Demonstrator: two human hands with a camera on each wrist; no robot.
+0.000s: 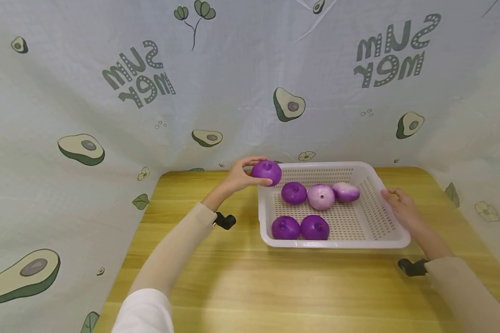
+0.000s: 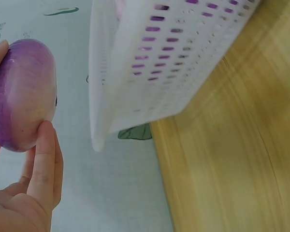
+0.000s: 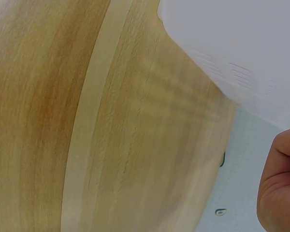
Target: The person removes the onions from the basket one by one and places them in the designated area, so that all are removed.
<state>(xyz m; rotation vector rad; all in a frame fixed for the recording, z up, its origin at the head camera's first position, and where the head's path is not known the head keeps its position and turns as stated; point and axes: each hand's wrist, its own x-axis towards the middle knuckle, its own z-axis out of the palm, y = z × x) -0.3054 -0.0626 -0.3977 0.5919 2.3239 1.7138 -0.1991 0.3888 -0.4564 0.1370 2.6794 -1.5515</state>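
My left hand (image 1: 239, 177) holds a glossy purple onion (image 1: 266, 173) above the left rim of a white plastic basket (image 1: 316, 243). The left wrist view shows the fingers and thumb around this onion (image 2: 26, 96), whose side is pale, with the basket's slotted wall (image 2: 169, 63) beside it. At the basket's right rim, my right hand (image 1: 404, 208) grips the edge with its thumb over the top. In the right wrist view, the curled right hand (image 3: 282, 183) is partly cut off by the frame. Inside the basket lie several more onions, including a paler one (image 1: 321, 197).
The basket rests on a wooden table (image 1: 250, 286). Behind the table hangs a pale cloth (image 1: 241, 74) printed with avocados and lettering. Two purple onions (image 1: 286, 228) sit against the basket's near wall; others form a row farther back.
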